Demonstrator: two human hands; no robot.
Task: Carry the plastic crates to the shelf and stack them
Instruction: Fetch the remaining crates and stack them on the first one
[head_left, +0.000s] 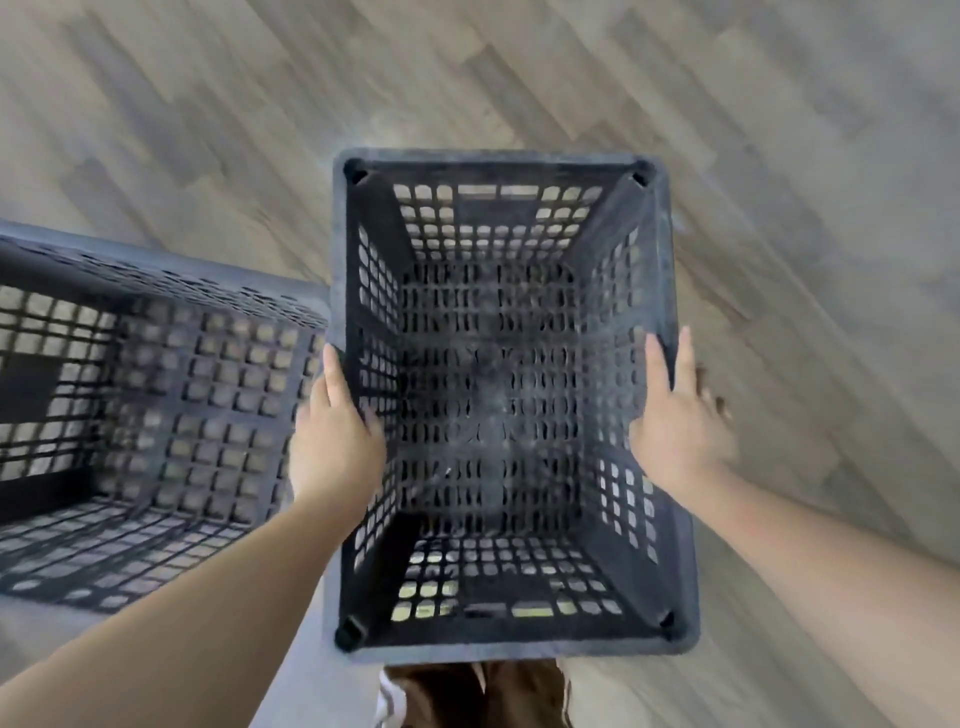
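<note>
A black plastic lattice crate (511, 156) stands upright below me, seen from straight above. My left hand (332, 436) holds its left rim, thumb hooked over the inside of the wall and fingers along the outside. My right hand (675, 415) lies at the right rim with straight, spread fingers, blurred by motion; the thumb is over the rim. A second black crate (156, 395) of the same kind sits to the left, its corner close to my left hand. No shelf is in view.
Grey wood-plank floor (519, 67) runs all around both crates. My legs in brown trousers (493, 691) show just below the near edge of the middle crate.
</note>
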